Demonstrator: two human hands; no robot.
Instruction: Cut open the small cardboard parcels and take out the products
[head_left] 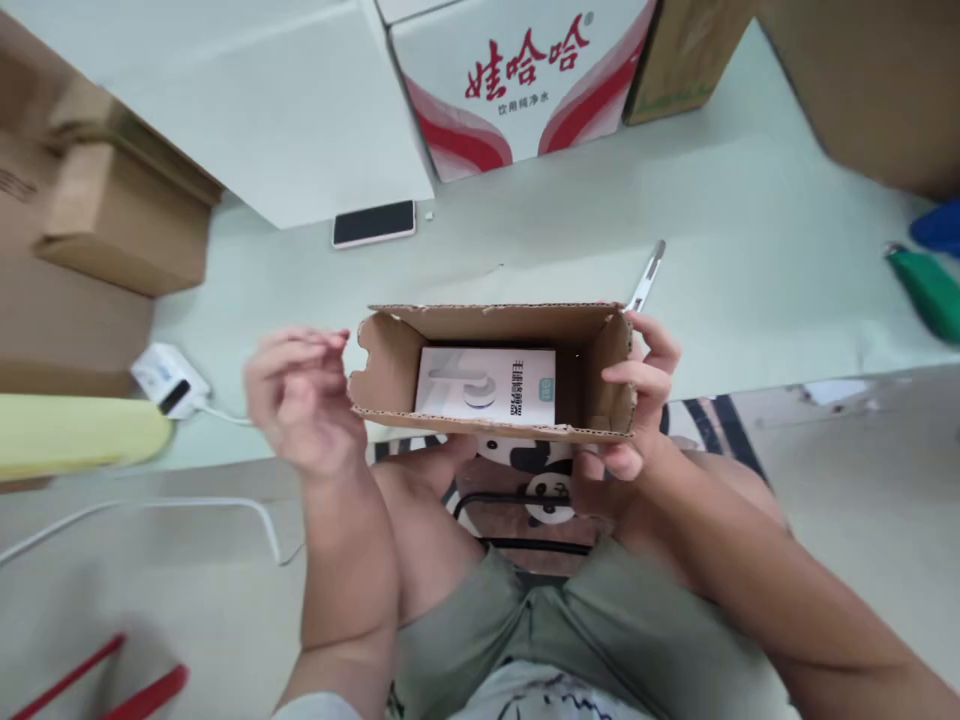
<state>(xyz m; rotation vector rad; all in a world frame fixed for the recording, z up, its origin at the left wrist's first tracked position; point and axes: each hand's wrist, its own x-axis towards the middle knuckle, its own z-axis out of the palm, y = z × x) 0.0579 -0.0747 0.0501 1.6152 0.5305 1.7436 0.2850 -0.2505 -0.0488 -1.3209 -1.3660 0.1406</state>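
Observation:
An open brown cardboard box (390,355) is held above my lap at the table edge, with a white product carton (486,386) lying flat inside it. My right hand (636,415) grips the box's right end, fingers curled over the wall and thumb underneath. A thin metal blade (646,276) sticks up from behind that hand. My left hand (298,400) hovers just left of the box's torn left flap, fingers bunched and slightly blurred, apparently holding nothing.
A phone (374,223) lies face up on the pale table (750,260). Behind it stand a white box with red lettering (517,80) and brown cartons (112,215). A white charger (169,380), a yellow object (75,435) and green and blue items (930,290) lie at the sides.

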